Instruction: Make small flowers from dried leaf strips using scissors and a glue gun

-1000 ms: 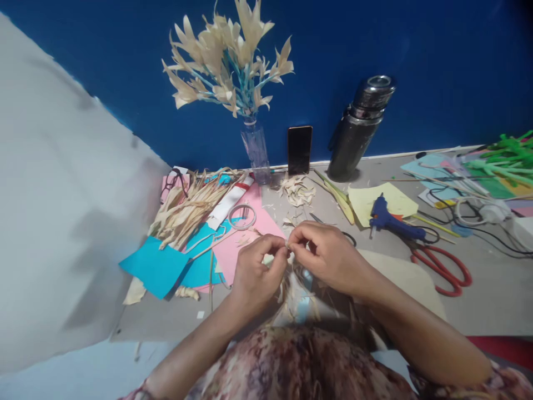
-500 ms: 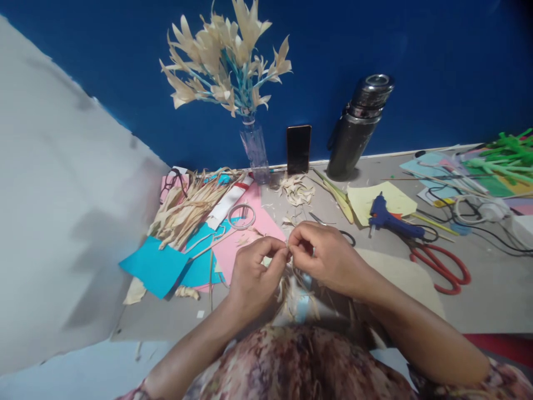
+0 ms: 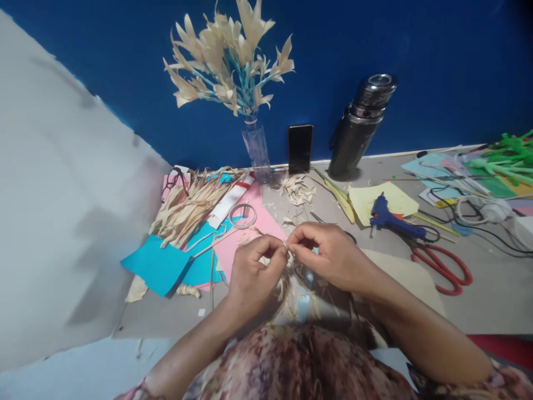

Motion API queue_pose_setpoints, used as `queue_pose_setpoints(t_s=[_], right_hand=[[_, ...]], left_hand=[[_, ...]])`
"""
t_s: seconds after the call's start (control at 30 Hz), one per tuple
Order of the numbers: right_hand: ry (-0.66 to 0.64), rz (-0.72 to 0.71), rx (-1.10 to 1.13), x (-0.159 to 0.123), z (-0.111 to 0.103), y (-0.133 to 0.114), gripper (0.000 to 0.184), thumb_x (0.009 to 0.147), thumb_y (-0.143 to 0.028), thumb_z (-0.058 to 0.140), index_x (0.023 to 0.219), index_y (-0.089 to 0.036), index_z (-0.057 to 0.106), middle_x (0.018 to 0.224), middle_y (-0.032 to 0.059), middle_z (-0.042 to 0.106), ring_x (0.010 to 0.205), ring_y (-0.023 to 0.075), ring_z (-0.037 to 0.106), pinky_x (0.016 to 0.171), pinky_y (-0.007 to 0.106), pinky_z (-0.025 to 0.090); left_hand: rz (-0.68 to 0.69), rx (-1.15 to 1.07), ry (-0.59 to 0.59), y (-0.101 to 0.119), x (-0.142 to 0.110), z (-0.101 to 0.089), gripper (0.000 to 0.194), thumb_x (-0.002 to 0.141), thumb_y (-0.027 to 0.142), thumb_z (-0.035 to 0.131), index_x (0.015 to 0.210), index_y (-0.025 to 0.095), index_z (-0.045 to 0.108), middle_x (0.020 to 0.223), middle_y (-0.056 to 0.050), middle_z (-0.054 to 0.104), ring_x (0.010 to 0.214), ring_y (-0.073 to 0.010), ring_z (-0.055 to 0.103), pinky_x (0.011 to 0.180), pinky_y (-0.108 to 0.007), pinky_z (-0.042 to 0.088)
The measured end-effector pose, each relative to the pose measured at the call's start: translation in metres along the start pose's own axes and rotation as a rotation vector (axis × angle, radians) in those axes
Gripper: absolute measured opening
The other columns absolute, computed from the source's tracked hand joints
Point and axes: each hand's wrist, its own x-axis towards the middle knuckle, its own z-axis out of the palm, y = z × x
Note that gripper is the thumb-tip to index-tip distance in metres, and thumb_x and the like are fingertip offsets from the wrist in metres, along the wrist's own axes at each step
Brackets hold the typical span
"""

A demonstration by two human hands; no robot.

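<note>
My left hand (image 3: 258, 272) and my right hand (image 3: 327, 255) meet at their fingertips, low over the near part of the table. Each pinches thumb against forefinger on a small pale piece (image 3: 287, 248), mostly hidden by the fingers; it looks like dried husk. Below the hands, shreds of dried husk (image 3: 291, 303) lie near my lap. Pink paper (image 3: 268, 208) is just beyond my left hand. A dark-handled tool, partly covered, pokes out behind my right hand.
To the left are a dried husk bundle (image 3: 187, 214), blue paper (image 3: 156, 264) and a tape roll (image 3: 242, 215). A bottle of husk flowers (image 3: 256, 147), a phone (image 3: 300, 149) and a flask (image 3: 361, 130) stand behind. Rightward lie a glue gun (image 3: 391, 219), red-handled scissors (image 3: 447, 272) and cords.
My right fingertips have parted slightly from the left ones, so more of the small pale piece shows between them. The view has shifted a little; the table things have not moved.
</note>
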Motion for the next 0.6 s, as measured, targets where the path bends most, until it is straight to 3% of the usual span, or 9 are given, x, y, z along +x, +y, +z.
queue_pose_setpoints(t_s=[0.27, 0.6], right_hand=[[-0.020, -0.014, -0.045, -0.0017, 0.0029, 0.0013, 0.008, 0.078, -0.011, 0.059, 0.073, -0.017, 0.061, 0.070, -0.0026, 0.062, 0.065, 0.0114, 0.055, 0.060, 0.022, 0.037], [-0.111, 0.085, 0.078, 0.0000, -0.0003, 0.0018, 0.007, 0.080, -0.016, 0.057, 0.075, -0.018, 0.060, 0.064, -0.0048, 0.058, 0.059, 0.0099, 0.049, 0.053, 0.021, 0.033]], left_hand=[[0.084, 0.147, -0.016, 0.0057, -0.0057, -0.0009, 0.015, 0.080, 0.013, 0.058, 0.067, 0.018, 0.064, 0.064, 0.003, 0.068, 0.059, -0.0115, 0.060, 0.060, -0.022, 0.042], [-0.035, -0.011, -0.065, 0.0089, -0.0031, -0.0018, 0.020, 0.080, 0.014, 0.056, 0.062, 0.018, 0.064, 0.058, 0.003, 0.066, 0.056, -0.0113, 0.059, 0.057, -0.021, 0.044]])
